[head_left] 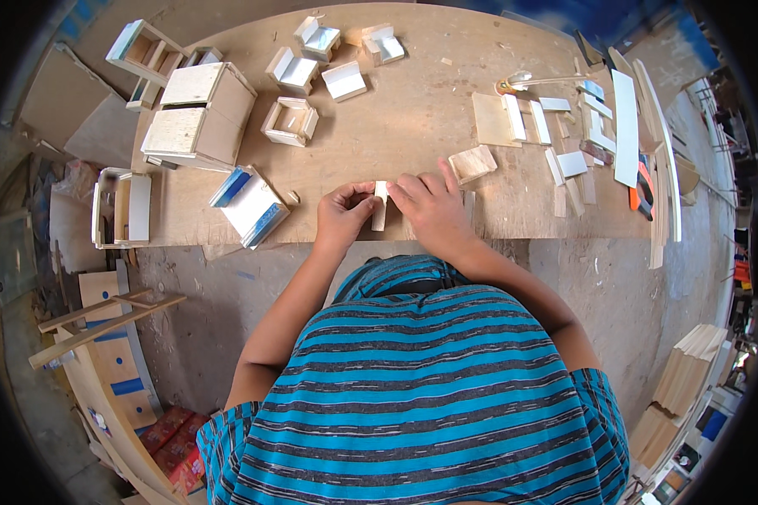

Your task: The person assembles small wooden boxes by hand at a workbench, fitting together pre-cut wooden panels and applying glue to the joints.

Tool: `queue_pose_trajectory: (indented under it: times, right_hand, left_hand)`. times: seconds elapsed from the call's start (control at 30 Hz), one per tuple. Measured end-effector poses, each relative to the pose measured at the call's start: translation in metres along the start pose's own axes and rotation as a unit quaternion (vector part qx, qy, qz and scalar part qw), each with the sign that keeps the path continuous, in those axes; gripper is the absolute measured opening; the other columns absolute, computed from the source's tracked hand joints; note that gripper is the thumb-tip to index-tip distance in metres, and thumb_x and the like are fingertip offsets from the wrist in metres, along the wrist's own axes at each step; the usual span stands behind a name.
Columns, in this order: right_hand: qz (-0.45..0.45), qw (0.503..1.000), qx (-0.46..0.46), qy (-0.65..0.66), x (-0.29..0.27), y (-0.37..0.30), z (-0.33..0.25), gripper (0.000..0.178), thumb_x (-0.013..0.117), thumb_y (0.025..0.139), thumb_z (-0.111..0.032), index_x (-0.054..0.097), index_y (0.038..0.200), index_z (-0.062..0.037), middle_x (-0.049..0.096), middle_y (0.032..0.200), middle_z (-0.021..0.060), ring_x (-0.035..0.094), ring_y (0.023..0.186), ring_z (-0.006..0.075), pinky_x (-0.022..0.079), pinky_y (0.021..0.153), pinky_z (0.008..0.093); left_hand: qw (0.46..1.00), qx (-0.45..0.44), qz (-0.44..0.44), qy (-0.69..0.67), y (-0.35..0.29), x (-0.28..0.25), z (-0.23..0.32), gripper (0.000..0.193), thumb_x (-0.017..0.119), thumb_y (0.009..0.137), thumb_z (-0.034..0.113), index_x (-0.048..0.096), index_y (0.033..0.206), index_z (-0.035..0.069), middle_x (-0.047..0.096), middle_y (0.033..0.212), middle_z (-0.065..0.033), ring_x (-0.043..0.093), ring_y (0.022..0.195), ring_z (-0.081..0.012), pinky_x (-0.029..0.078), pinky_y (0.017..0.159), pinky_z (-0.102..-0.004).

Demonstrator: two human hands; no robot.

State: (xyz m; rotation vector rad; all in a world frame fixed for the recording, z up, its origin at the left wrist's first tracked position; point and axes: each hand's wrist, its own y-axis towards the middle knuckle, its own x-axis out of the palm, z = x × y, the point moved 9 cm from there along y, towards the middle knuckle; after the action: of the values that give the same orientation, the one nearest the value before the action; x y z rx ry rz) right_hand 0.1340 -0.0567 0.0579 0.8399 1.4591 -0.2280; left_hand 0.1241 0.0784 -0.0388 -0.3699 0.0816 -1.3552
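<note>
Near the table's front edge, a small pale wooden strip (380,207) stands between my two hands. My left hand (344,212) pinches its left side with thumb and fingertips. On the other side, my right hand (436,210) has its index fingertip against the strip, with the outer fingers raised; its thumb is hidden. Just beyond the right hand sits a small wooden block-like piece (472,164). Part of another upright wooden piece (469,204) shows behind the right wrist. To the left lies a white panel with blue-faced sides (249,206).
Several small wooden chair-like pieces (295,73) stand at the back left, beside a larger wooden box (198,116). On the right are white and wooden strips (515,118), a glue-smeared container with a brush (514,82), and an orange-and-black handled tool (643,192). Long boards (661,143) line the right edge.
</note>
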Motion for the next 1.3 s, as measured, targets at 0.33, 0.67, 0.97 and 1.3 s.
queue_pose_trajectory:
  times: [0.33, 0.67, 0.97, 1.3]
  right_hand:
    - [0.013, 0.998, -0.065, 0.003, -0.004, -0.001, -0.006, 0.032, 0.058, 0.076, -0.013, 0.066, 0.108, -0.0122, 0.057, 0.094, 0.0, 0.054, 0.093, 0.0187, 0.029, 0.107, 0.0531]
    - [0.06, 0.998, -0.03, -0.009, -0.013, -0.004, -0.006, 0.023, 0.063, 0.073, -0.011, 0.069, 0.095, -0.0158, 0.058, 0.09, -0.0007, 0.056, 0.089, 0.0188, 0.034, 0.104, 0.0487]
    - [0.153, 0.962, 0.163, 0.157, -0.062, -0.05, 0.085, 0.028, 0.057, 0.072, 0.003, 0.072, 0.093, -0.0077, 0.061, 0.091, 0.0086, 0.061, 0.085, 0.0264, 0.048, 0.083, 0.0372]
    - [0.093, 0.955, 0.227, 0.164, -0.044, -0.083, 0.094, 0.033, 0.057, 0.072, 0.002, 0.072, 0.1, -0.0111, 0.062, 0.098, 0.0072, 0.058, 0.092, 0.0291, 0.046, 0.085, 0.0418]
  left_hand:
    - [0.999, 0.032, 0.01, -0.007, 0.001, -0.001, -0.003, 0.022, 0.065, 0.084, -0.005, 0.064, 0.106, -0.007, 0.069, 0.092, -0.0079, 0.064, 0.081, -0.0094, 0.053, 0.072, -0.022]
    - [0.999, 0.04, 0.0, 0.005, 0.003, 0.0, -0.002, 0.022, 0.065, 0.084, -0.004, 0.064, 0.106, -0.007, 0.069, 0.094, -0.0082, 0.064, 0.082, -0.0104, 0.053, 0.074, -0.0224]
    - [0.998, 0.051, -0.001, 0.029, 0.0, 0.0, 0.003, 0.023, 0.065, 0.084, -0.001, 0.066, 0.107, -0.004, 0.069, 0.095, -0.0055, 0.063, 0.084, -0.0093, 0.051, 0.078, -0.0228]
    - [0.999, 0.043, -0.005, 0.023, 0.0, 0.002, 0.003, 0.023, 0.065, 0.084, 0.001, 0.066, 0.106, -0.004, 0.067, 0.094, -0.0036, 0.061, 0.084, -0.0081, 0.048, 0.079, -0.022]
